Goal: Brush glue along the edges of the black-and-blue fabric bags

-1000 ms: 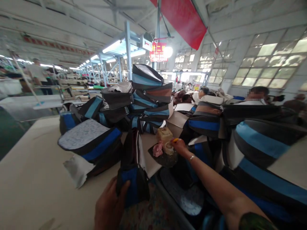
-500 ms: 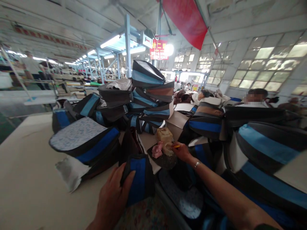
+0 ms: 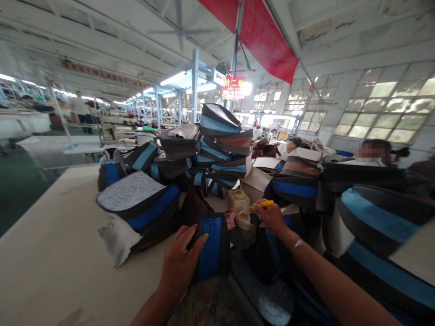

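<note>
More of the yellow handle point(image 3: 266, 203) shows than half a second ago; the right hand point(image 3: 273, 220) grips it beside the pot point(image 3: 243, 220), contents unclear; the left hand point(image 3: 183, 253) clasps the bag point(image 3: 210, 246) nearby.

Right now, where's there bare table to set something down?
Widest: the table at near left, between its left edge and the silvery flap. Smaller: between that flap and the left hand. Crowded: around the container, the right hand and the pile.
</note>
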`<state>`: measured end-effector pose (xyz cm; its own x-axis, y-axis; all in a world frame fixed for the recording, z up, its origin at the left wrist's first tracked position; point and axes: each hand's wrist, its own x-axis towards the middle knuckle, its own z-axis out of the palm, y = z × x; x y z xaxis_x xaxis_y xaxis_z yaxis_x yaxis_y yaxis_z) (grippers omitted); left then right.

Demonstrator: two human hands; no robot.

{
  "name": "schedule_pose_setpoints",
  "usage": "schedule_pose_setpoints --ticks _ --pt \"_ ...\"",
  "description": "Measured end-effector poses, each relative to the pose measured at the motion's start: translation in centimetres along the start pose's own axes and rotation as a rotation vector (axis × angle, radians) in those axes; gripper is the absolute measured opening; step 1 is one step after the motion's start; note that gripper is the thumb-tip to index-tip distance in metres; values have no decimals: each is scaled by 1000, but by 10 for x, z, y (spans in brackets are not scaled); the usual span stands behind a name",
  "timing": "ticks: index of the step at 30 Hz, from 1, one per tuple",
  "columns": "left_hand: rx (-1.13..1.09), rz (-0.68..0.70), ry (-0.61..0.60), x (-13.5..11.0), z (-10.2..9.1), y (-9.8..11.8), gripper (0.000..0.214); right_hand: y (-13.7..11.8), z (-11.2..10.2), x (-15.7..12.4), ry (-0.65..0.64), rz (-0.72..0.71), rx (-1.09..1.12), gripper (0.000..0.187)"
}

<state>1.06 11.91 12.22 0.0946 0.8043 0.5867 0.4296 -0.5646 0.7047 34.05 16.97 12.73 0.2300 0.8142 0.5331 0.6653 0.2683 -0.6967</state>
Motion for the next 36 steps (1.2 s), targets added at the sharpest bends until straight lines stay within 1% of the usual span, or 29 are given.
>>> schedule_pose_setpoints --ticks 2,4,6,8,10,11,12,15,17,19,22,24,26,28,32,34,36 --pt "-23 3 -8 -1 3 1 27 -45 -13 1 21 -80 96 29" --pt "-42 5 -11 -2 8 3 27 -94 -21 -3 -19 -171 178 30" --pt "-59 8 -19 -3 13 7 26 -138 -22 -11 -75 -271 236 26" --pt "-74 14 -30 -3 15 11 26 -171 -18 -20 -165 -456 283 18" --pt "-86 20 -40 -3 15 15 25 -187 -13 -26 -244 -637 277 12" --pt "-88 20 -42 -3 14 16 25 -190 -12 -28 -265 -699 254 11" --pt "-89 17 -42 -2 12 17 25 -189 -12 -28 -278 -730 219 11" --pt "-84 -5 -33 -1 6 18 26 -176 -25 -25 -302 -771 92 11" --pt "-84 -17 -36 -1 2 19 26 -170 -37 -23 -288 -785 23 12" --pt "-87 -22 -51 -1 0 20 26 -170 -44 -25 -238 -785 8 13" --pt "-87 -31 -68 -2 1 23 26 -179 -38 -33 -201 -784 94 10" --pt "-81 -38 -71 -2 2 25 27 -183 -29 -38 -239 -798 150 5" --pt "-70 -46 -72 -1 1 26 27 -180 -23 -40 -285 -795 137 4" --pt "-56 -51 -71 -1 -1 27 27 -172 -24 -38 -286 -776 92 9" --pt "-42 -44 -61 -2 -4 27 27 -164 -36 -34 -218 -772 56 15" --pt "-36 -37 -59 -4 -2 27 26 -167 -34 -35 -199 -782 41 16" --pt "-28 -18 -61 -5 0 27 26 -175 -25 -36 -195 -784 38 16"
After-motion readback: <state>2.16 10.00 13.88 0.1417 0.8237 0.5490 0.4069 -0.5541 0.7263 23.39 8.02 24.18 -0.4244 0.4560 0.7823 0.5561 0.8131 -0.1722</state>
